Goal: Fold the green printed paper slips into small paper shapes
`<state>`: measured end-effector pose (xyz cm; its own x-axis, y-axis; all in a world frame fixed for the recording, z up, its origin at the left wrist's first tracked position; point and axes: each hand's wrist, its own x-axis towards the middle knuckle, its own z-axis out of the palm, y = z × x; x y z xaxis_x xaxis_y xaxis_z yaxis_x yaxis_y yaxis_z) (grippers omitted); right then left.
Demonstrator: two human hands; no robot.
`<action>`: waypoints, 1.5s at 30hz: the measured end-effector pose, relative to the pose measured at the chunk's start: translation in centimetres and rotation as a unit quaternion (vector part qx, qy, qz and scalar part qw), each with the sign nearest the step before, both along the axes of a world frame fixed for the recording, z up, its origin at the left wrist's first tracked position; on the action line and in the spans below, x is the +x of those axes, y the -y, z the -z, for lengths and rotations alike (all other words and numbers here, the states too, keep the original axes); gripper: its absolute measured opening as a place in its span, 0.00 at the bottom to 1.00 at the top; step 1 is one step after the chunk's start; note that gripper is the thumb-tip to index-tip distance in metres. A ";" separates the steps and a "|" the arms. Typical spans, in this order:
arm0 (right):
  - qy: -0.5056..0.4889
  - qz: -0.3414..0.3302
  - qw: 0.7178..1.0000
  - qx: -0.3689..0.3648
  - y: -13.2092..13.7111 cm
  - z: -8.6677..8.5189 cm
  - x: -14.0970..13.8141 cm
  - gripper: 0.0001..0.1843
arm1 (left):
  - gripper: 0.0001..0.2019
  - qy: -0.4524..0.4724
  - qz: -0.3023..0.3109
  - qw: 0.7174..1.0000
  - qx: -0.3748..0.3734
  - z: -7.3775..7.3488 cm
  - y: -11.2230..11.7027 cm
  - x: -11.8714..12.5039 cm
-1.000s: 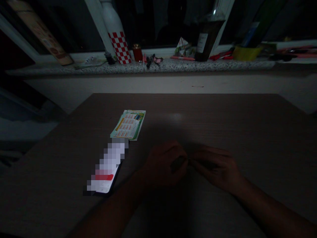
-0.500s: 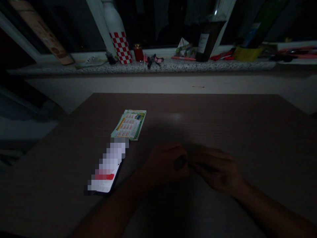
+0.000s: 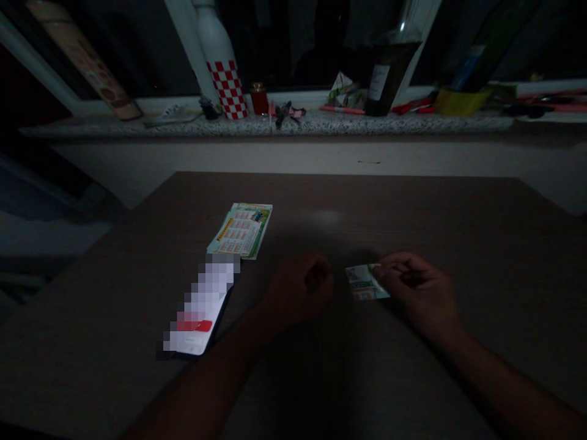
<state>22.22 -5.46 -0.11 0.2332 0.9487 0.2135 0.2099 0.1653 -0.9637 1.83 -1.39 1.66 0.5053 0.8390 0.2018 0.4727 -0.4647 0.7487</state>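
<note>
My right hand pinches a small printed paper piece, pale with green and reddish print, by its right edge between thumb and fingertips, just over the table. To its left, apart from the piece, is my left hand. Its fingers are curled round towards the thumb, leaving a dark hollow; it is too dark to make out anything in them. Beyond my left hand lies a small stack of printed calendar cards. Nearer, left of my forearm, lies a phone with its screen lit and largely pixelated.
The wooden table runs up to a wall under a stone windowsill. On the sill stand a red-and-white checked bottle, a small red jar, a dark labelled container and a yellow holder. The scene is dim.
My hands were together over the table and have come apart. My right hand has moved slightly right, and the printed paper piece now shows in its fingers. Cards and phone remain in place.
</note>
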 end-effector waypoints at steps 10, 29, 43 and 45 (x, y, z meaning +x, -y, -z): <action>-0.059 -0.034 0.997 -0.034 0.1 -0.3 -0.5 0.08 | 0.12 0.062 0.056 0.996 -0.015 0.6 0.8 0.7; -0.066 -0.117 0.991 -0.015 0.2 -0.1 -0.2 0.06 | 0.13 0.111 0.054 0.991 -0.054 0.3 -0.4 -0.2; 0.142 -0.173 0.974 0.028 -1.1 2.1 0.7 0.09 | 0.09 0.048 0.040 0.994 -0.092 2.2 -1.9 0.0; 0.148 -0.166 0.975 0.031 -1.2 2.3 0.7 0.10 | 0.08 0.041 0.039 0.995 -0.087 2.2 -1.9 0.0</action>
<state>22.90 -4.27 -2.40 -0.1638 0.9447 0.2841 0.4020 0.3269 -0.8553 1.87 0.46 -0.49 0.5581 0.8237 0.1001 0.3735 -0.3572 0.8561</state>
